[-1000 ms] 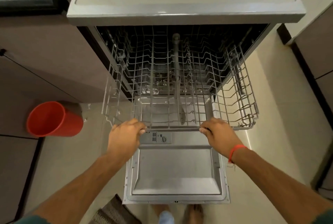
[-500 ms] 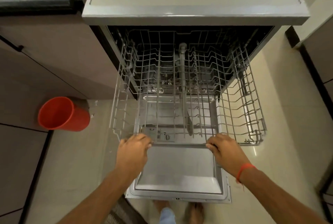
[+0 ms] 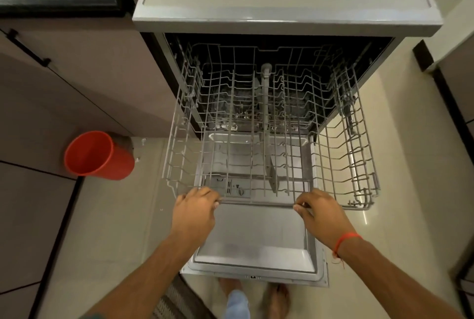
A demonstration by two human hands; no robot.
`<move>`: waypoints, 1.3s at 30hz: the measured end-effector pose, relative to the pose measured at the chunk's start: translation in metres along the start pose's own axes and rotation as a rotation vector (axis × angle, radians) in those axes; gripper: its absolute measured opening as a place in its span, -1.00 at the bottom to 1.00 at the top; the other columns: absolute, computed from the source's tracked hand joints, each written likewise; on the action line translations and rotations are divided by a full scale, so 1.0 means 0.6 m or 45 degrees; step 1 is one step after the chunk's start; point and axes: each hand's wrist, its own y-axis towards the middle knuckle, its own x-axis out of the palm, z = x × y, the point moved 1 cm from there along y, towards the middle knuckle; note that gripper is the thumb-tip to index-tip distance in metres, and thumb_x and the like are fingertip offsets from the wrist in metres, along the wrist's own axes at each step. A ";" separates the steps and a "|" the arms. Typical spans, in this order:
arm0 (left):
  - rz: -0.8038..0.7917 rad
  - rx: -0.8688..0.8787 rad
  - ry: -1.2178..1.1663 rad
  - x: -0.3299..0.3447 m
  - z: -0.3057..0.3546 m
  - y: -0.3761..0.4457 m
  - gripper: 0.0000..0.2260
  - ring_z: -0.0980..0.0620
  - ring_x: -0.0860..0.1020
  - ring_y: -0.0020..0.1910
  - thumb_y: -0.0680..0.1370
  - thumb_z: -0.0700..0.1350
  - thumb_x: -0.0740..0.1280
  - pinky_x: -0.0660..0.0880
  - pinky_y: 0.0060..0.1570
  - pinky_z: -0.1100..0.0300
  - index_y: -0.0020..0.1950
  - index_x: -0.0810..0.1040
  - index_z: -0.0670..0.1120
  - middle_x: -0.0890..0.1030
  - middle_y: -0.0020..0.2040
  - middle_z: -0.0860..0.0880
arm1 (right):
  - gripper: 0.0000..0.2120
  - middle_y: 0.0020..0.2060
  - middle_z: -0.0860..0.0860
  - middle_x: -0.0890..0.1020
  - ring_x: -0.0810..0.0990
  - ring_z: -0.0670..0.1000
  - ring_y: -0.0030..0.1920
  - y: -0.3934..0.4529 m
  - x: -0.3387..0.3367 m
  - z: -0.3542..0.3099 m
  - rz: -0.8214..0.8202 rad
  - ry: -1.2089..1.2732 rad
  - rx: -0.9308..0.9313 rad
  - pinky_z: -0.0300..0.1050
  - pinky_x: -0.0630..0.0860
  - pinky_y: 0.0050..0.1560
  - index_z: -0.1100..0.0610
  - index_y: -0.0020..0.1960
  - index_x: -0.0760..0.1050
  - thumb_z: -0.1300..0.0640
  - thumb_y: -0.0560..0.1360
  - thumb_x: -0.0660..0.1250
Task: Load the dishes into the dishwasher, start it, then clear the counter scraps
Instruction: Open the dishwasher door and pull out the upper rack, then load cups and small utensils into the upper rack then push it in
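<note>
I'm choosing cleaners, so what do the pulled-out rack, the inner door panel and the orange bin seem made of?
Rack: probably coated wire, thin matte grey rods.
Inner door panel: likely stainless steel, dull brushed sheen.
Orange bin: apparently plastic, smooth uniform colour.

Empty wire rack (image 3: 272,123) over lowered door (image 3: 256,236)

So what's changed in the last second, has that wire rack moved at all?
Yes. The wire rack has slid further out toward the person, over the open door, drawn by both hands. The left hand and right hand keep gripping its front rail, as before. The rack is still empty, the door still down, and the red bucket stands where it was.
</note>
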 end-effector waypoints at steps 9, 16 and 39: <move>-0.148 -0.090 -0.054 -0.039 0.034 -0.031 -0.56 0.00 0.36 0.44 0.66 0.06 0.24 0.28 0.44 0.00 0.54 0.32 0.08 0.45 0.43 0.05 | -0.53 0.36 0.04 0.47 0.41 0.10 0.38 -0.035 -0.016 -0.040 -0.043 0.066 0.134 0.04 0.39 0.41 -0.02 0.43 0.44 -0.03 0.55 0.39; -0.016 -0.124 -0.230 -0.157 0.080 -0.089 -0.43 -0.04 0.15 0.60 0.66 0.15 0.21 0.14 0.56 -0.06 0.63 0.12 0.10 0.21 0.61 -0.02 | -0.47 0.47 0.01 0.39 0.34 0.09 0.46 -0.079 -0.098 -0.106 0.002 0.117 0.058 0.12 0.34 0.45 -0.04 0.51 0.34 -0.10 0.58 0.32; 0.373 -0.173 -0.489 -0.591 -0.161 -0.206 -0.38 -0.10 0.11 0.61 0.65 0.19 0.20 0.19 0.53 -0.10 0.65 0.03 0.11 0.06 0.65 -0.08 | -0.37 0.56 0.10 0.22 0.19 0.16 0.56 -0.086 -0.269 -0.600 0.141 0.131 -0.353 0.23 0.23 0.51 -0.03 0.58 0.19 -0.20 0.60 0.25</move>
